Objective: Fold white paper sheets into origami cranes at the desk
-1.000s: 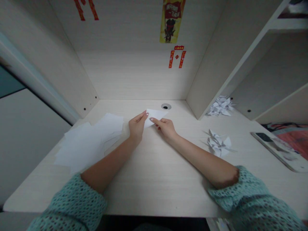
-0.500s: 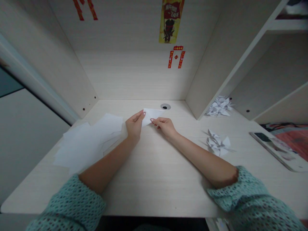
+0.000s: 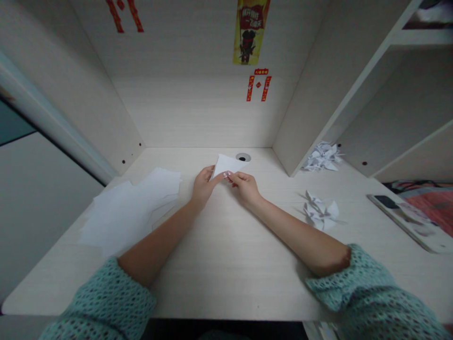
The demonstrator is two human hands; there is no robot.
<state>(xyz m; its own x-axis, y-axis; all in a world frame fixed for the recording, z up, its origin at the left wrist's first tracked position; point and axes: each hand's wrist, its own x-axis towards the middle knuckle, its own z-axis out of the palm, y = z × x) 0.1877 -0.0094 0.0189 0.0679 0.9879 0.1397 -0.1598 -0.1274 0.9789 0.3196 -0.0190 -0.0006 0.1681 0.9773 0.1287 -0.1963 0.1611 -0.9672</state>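
Observation:
A small folded piece of white paper (image 3: 228, 164), roughly triangular, is held between both hands above the desk, near its back edge. My left hand (image 3: 204, 187) grips its left side, with the thumb stretched along the lower edge and the fingers behind. My right hand (image 3: 244, 185) pinches the same lower edge, and its thumb tip almost meets the left thumb. Part of the paper is hidden behind the fingers. Left of my hands lies a spread of loose white paper sheets (image 3: 130, 208).
On the right are several folded paper pieces (image 3: 320, 211), with a larger pile of them (image 3: 323, 157) by the upright partition (image 3: 300, 104). A phone (image 3: 410, 222) lies at far right beside red cloth (image 3: 432, 205). A round cable hole (image 3: 243, 157) sits behind the paper.
My left hand has shifted right and its thumb slid down to the lower edge, close to the right thumb. The paper has turned, with its top corner now pointing up.

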